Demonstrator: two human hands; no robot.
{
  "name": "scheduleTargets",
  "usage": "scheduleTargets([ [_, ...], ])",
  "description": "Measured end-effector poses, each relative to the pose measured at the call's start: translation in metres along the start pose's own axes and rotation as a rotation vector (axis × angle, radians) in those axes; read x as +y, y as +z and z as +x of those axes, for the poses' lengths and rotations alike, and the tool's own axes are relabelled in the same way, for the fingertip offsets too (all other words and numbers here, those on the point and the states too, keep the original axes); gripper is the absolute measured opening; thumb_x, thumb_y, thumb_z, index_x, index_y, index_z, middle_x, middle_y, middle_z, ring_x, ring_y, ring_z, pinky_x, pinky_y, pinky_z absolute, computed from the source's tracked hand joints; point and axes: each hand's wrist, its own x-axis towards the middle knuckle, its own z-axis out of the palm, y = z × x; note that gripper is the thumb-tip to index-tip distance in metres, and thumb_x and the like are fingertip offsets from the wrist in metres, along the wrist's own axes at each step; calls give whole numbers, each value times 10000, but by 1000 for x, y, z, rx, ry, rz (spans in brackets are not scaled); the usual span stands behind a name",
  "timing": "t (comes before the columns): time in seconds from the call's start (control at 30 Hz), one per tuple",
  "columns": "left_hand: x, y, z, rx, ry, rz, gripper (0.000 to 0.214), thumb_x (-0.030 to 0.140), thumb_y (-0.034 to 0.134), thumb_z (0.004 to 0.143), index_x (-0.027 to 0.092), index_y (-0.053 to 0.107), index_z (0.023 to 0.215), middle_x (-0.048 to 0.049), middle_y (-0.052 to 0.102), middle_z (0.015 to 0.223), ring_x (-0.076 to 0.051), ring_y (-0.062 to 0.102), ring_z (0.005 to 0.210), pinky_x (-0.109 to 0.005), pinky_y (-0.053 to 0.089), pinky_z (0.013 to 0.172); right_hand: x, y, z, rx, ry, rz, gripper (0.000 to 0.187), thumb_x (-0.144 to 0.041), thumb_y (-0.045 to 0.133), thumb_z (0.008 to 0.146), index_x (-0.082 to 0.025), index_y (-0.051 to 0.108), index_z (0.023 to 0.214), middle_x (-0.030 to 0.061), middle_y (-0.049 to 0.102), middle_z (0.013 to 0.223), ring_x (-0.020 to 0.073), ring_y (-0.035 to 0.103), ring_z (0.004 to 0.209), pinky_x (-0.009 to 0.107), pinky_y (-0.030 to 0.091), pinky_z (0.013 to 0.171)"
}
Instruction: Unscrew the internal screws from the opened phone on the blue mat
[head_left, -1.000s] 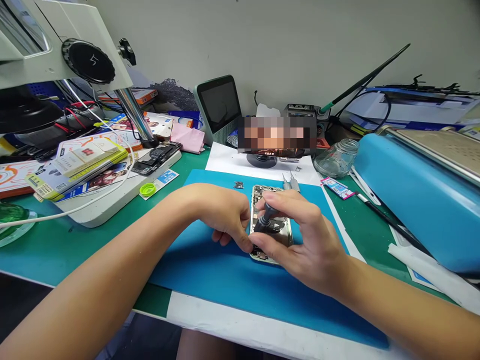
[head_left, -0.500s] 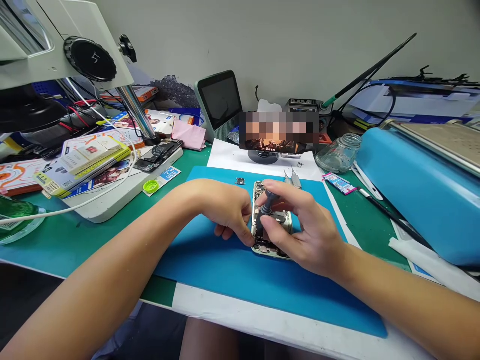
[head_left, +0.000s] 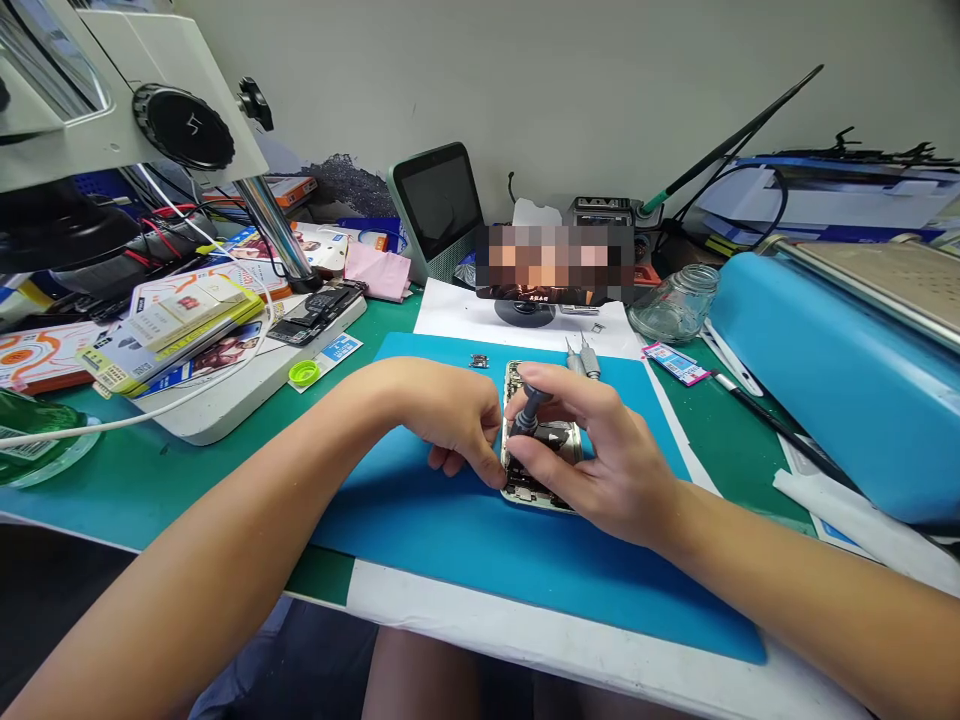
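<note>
An opened phone (head_left: 534,491) with its inner boards exposed lies on the blue mat (head_left: 480,540). At its left edge, my left hand (head_left: 456,412) is curled closed, with the thumb pressed against the frame. My right hand (head_left: 619,458) grips a small dark screwdriver (head_left: 532,408) between thumb and fingers, upright and slightly tilted over the phone's middle. The screwdriver's tip is hidden from view. Behind the phone lie two grey pointed tools (head_left: 583,357), and a small metal part (head_left: 478,361) rests to their left.
A microscope (head_left: 184,127) stands at left, its base (head_left: 214,420) bearing boxes and phone parts. At the back is a phone on a stand (head_left: 525,312), beside a smart display (head_left: 441,200). A glass jar (head_left: 675,305) and a blue machine (head_left: 817,390) stand at right.
The screwdriver and my right hand have shifted very slightly over the phone. My left hand keeps its place at the phone's edge. The view has moved a little.
</note>
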Motion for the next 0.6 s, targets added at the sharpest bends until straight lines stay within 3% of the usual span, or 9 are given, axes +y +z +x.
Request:
scheduleTargets([
  [0.27,-1,0,1,-4,20,-19,283,464,788,837,207,670,835,8,704,724,-176,685,652,-273,489,620,0,3,0,-10,6,61,615,-106,617,1023,-320,428,1568,54,746,1147,193,781,941,344,707,812],
  [0.47,2,0,-1,5,18,-14,293,472,791,823,211,662,791,6,698,705,-179,681,675,-272,494,623,1,1,4,-32,-101,49,563,-159,679,1019,-263,454,1523,114,753,1232,226,778,1069,393,689,901],
  [0.6,4,0,-3,21,-12,-3,317,500,809,816,211,679,827,15,702,701,-183,690,687,-274,489,616,0,0,4,-8,-153,27,553,-116,703,988,-234,484,1481,127,749,1229,228,759,1020,410,672,903],
])
